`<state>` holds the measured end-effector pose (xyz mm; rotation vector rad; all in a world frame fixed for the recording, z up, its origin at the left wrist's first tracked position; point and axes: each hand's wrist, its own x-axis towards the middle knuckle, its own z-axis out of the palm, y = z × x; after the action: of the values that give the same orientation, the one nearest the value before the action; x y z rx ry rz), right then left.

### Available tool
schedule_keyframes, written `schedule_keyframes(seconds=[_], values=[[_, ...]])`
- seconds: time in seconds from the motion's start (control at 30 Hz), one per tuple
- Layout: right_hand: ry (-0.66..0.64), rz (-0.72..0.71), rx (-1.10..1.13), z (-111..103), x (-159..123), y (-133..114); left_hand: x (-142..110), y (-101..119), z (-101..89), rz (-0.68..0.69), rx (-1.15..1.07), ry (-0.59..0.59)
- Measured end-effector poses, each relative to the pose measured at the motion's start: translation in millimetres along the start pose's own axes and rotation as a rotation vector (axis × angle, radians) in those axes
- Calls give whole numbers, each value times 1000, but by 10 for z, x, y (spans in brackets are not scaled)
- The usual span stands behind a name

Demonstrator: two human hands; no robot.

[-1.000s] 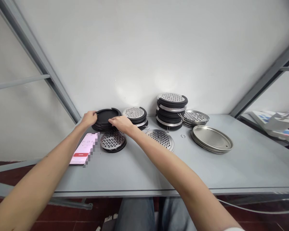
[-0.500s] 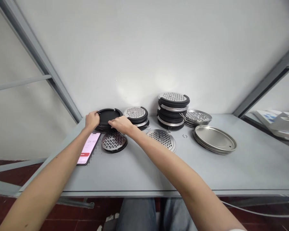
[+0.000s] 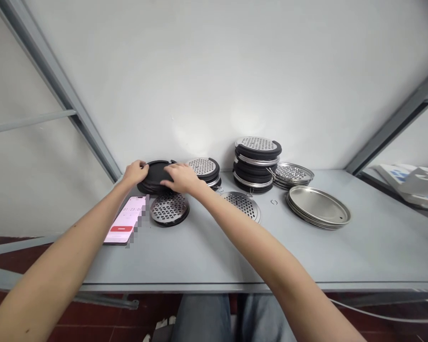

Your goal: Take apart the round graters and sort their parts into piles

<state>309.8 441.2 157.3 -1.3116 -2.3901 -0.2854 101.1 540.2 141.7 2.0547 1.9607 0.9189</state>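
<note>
A stack of black round trays (image 3: pixel 156 176) with raised rims lies at the back left of the table. My left hand (image 3: pixel 135 173) has its fingers curled on the left rim of the top tray. Over the stack's right side is my right hand (image 3: pixel 181 177), its thumb and fingers apart; whether it touches the rim I cannot tell. Just in front of the stack, a perforated metal grater disc (image 3: pixel 169 208) rests on a black base. Right of my right hand stands a short pile of grater discs (image 3: pixel 203 166) in black rims.
A phone (image 3: pixel 124 223) with a lit screen lies by my left forearm. A taller pile of black-rimmed graters (image 3: pixel 257 164), loose grater discs (image 3: pixel 294 174), metal lids (image 3: pixel 319 205), a small wire ring (image 3: pixel 274 202) and another grater disc (image 3: pixel 240 205) lie to the right.
My right hand has lifted and opened its fingers at the right rim of the black trays. My left hand has shifted slightly left and up along the rim.
</note>
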Motion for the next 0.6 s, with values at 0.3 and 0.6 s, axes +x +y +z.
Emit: schedule_keyframes(seconds=[0.3, 0.6], values=[[-143, 342, -50, 55, 318, 220, 123, 5, 178, -168, -409, -29], [-136, 319, -14, 225, 414, 223, 40, -19, 245, -294, -735, 3]])
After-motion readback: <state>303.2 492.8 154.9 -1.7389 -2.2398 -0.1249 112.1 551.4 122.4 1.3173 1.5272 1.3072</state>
